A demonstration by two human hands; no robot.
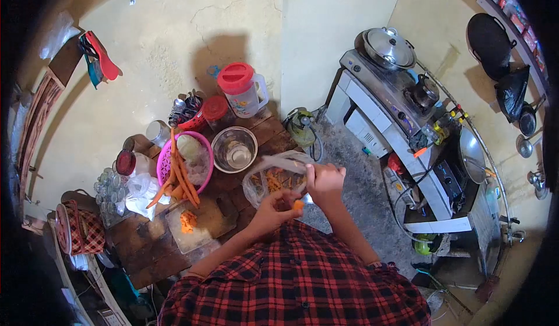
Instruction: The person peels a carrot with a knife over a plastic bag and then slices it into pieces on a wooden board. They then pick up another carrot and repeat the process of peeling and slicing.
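Observation:
My left hand [276,211] pinches a small orange carrot piece [298,205] between its fingertips. My right hand [327,181] is closed round the handle of a knife [282,163], whose blade points left above a clear plastic bag [252,191]. Orange and dark scraps [278,180] lie inside that bag, at the table's edge. On a wooden cutting board [204,238] to the left is a small heap of cut carrot [188,222]. Whole carrots [181,172] rest across a pink basket [205,187], which also holds a pale green vegetable [188,149].
A metal bowl [252,145] stands behind the board, near a red-lidded pitcher [240,96]. Glasses [109,189] and a white bag [140,201] sit at the left. To the right are a stove [378,81] with a pot [389,48] and a green gas cylinder [301,133].

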